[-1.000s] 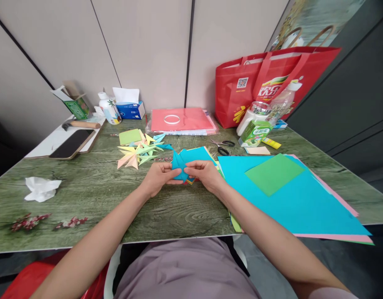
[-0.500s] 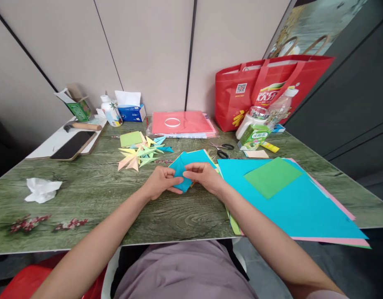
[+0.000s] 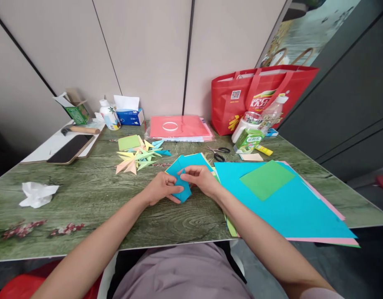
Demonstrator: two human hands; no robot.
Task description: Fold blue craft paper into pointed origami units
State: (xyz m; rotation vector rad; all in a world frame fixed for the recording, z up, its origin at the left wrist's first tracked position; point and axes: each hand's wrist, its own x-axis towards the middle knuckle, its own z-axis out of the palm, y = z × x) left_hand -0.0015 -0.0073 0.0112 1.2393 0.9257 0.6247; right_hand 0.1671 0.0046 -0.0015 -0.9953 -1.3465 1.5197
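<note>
A folded piece of blue paper (image 3: 184, 193) is between my hands, near the middle of the table. My left hand (image 3: 162, 189) grips its left side, thumb on top. With thumb and fingers together, my right hand (image 3: 199, 178) pinches its upper right edge. Just behind lies a small stack of coloured paper with a blue sheet (image 3: 196, 160) on top, partly covered by my hands and the folded piece. Left of it is a pile of folded paper shapes (image 3: 138, 155) in yellow, green, peach and blue, beside square green sheets (image 3: 129, 142).
Large blue sheets (image 3: 272, 207) with a green square (image 3: 267, 179) lie at right. Scissors (image 3: 219, 153), a glue tube (image 3: 264, 150), a green carton (image 3: 249, 141) and a red bag (image 3: 231, 104) stand or lie behind. At left are a phone (image 3: 69, 148), a hammer (image 3: 81, 130) and crumpled tissue (image 3: 38, 194).
The folded blue paper is turned and slightly lower, showing more of its lower point. My right fingers have shifted a little along its edge. The camera view has moved slightly.
</note>
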